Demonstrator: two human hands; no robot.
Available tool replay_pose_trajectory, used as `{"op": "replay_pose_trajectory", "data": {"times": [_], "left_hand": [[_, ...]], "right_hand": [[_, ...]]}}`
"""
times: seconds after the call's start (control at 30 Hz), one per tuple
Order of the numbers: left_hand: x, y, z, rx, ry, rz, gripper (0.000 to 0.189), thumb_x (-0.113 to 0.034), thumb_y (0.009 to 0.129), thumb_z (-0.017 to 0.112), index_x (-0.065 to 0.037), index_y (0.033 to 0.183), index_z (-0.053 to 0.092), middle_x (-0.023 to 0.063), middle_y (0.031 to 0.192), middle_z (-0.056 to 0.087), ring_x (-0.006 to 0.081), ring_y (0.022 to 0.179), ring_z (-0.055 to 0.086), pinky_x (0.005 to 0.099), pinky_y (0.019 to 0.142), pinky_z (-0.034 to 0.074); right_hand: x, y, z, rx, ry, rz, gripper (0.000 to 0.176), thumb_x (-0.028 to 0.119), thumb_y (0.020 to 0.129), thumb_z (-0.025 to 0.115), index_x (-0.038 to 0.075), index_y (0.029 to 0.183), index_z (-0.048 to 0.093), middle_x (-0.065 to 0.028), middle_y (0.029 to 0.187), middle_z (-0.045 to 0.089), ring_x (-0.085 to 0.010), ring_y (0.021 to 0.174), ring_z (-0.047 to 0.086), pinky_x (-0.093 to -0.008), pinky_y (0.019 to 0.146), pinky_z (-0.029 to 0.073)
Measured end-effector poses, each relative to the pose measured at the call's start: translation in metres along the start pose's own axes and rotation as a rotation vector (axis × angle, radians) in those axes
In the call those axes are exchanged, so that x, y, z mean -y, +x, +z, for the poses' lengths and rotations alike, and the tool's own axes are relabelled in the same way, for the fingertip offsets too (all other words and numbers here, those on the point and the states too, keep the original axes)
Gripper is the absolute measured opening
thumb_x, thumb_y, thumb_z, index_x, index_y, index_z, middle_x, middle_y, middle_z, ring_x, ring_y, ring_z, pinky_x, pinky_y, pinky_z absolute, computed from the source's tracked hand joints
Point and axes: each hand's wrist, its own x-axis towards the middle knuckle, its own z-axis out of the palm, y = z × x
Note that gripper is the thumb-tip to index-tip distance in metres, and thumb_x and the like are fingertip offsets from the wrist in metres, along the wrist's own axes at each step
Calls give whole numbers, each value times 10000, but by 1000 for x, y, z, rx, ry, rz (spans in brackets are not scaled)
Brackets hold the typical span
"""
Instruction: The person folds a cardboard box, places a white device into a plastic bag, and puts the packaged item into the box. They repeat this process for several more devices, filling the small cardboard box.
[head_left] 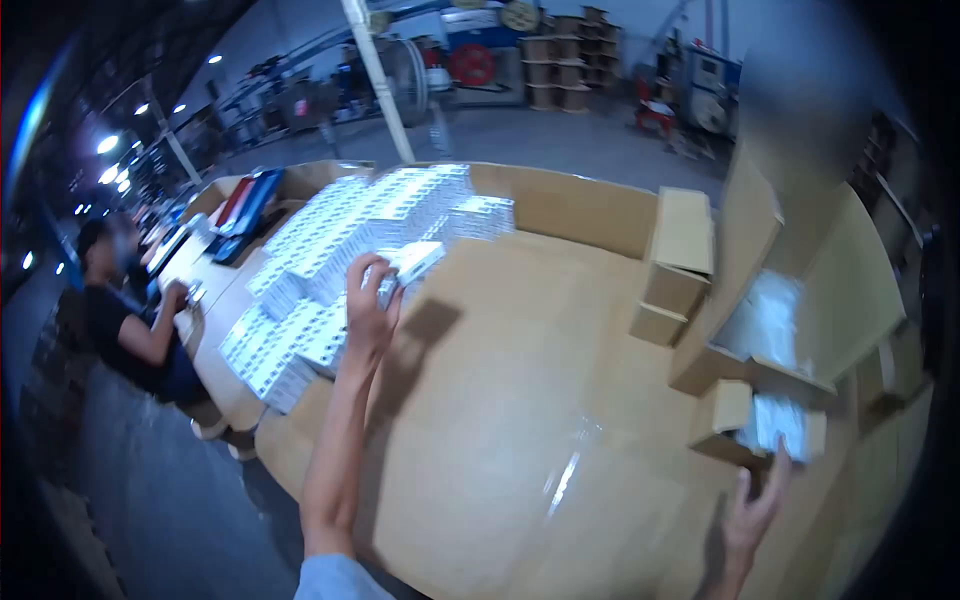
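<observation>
My left hand [370, 305] is closed around a small white box [420, 260], held just above the front right side of the stacked small white boxes [320, 240]. At the lower right, my right hand [758, 508] has its fingers stretched apart. Its index fingertip reaches the clear plastic packing [782, 425] in a small open carton [722, 420]; whether it touches is hard to tell. Behind that carton stands a larger open carton [735, 370] with more clear plastic [770, 312] inside.
Closed brown cartons [680, 245] stand at the table's right rear. Cardboard covers the table [500, 400], with a raised cardboard edge [570, 205] at the back. At the left, a person [140, 330] sits at an adjoining table by blue and red trays [245, 210].
</observation>
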Motion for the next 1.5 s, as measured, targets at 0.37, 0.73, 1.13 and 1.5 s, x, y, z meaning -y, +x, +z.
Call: {"op": "replay_pose_trajectory", "data": {"times": [0.37, 0.73, 1.13, 1.5], "left_hand": [[-321, -105, 1, 380, -592, 437, 257, -50, 709, 816, -108, 908, 663, 67, 1045, 667, 314, 1038, 618, 512, 893, 505], [-445, 97, 185, 651, -551, 327, 132, -97, 889, 696, 7, 970, 685, 188, 823, 705, 354, 716, 686, 447, 694, 546], [-364, 52, 413, 990, 479, 444, 182, -174, 858, 686, -47, 962, 767, 213, 1161, 707, 332, 992, 727, 513, 751, 594], [-472, 88, 156, 285, -629, 39, 129, -45, 858, 768, 12, 960, 713, 99, 816, 729, 139, 746, 715, 269, 707, 564]], "right_hand": [[63, -18, -13, 704, 1398, 440, 478, 84, 997, 610, 66, 1458, 486, -77, 1278, 614, -115, 1008, 607, -252, 813, 526], [-74, -35, -74, 282, 1082, 546, 166, -22, 994, 540, -30, 1071, 687, -85, 979, 681, -144, 866, 682, -300, 708, 618], [-136, -14, -100, 309, 1022, 599, 146, -25, 950, 600, -17, 1051, 705, -99, 992, 691, -148, 831, 704, -255, 665, 583], [-84, 8, -119, 124, 980, 320, 291, 75, 875, 757, -22, 1135, 671, -93, 997, 666, -133, 892, 640, -248, 728, 527]]}}
